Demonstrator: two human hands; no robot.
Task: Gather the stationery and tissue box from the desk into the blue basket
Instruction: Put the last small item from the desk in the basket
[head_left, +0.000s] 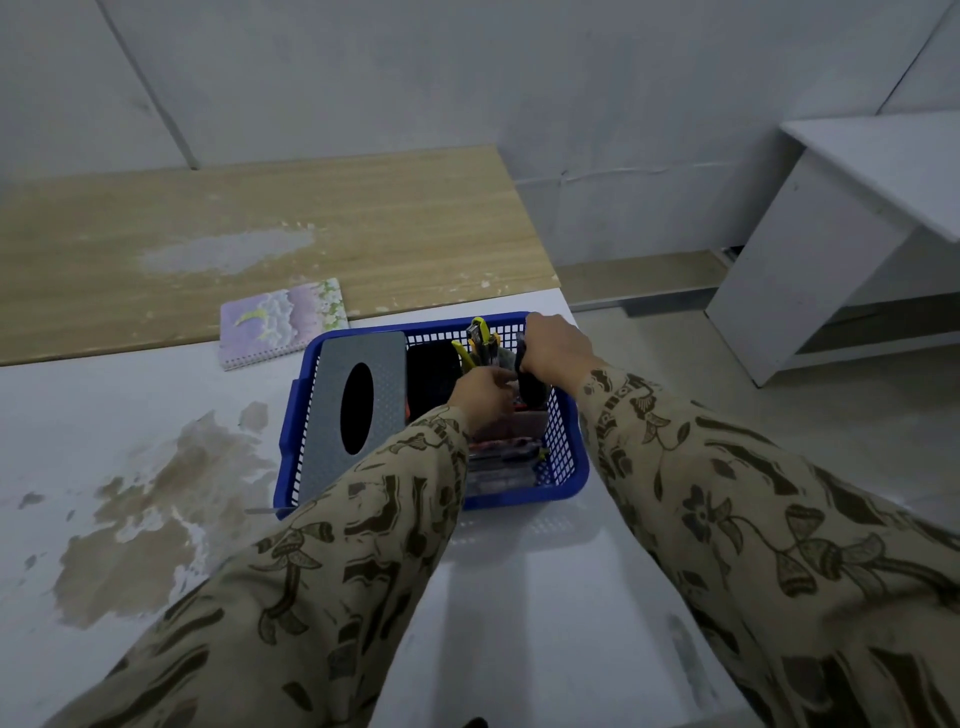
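The blue basket (563, 457) stands on the white desk. A grey tissue box (358, 395) with a black oval slot lies in its left half. A black case (431, 376) sits beside it, and yellow-handled tools (480, 338) stand near the back. Packs of pens (501, 462) fill the front right. My left hand (480, 392) is inside the basket, fingers pinched on small stationery. My right hand (556, 348) grips a black item (530, 387) at the basket's right wall. A purple spiral notebook (283, 319) lies on the desk behind the basket's left corner.
A wooden tabletop (260, 234) adjoins the stained white desk (130, 493) at the back. A grey cabinet (831, 234) stands on the floor to the right. A grey wall runs behind.
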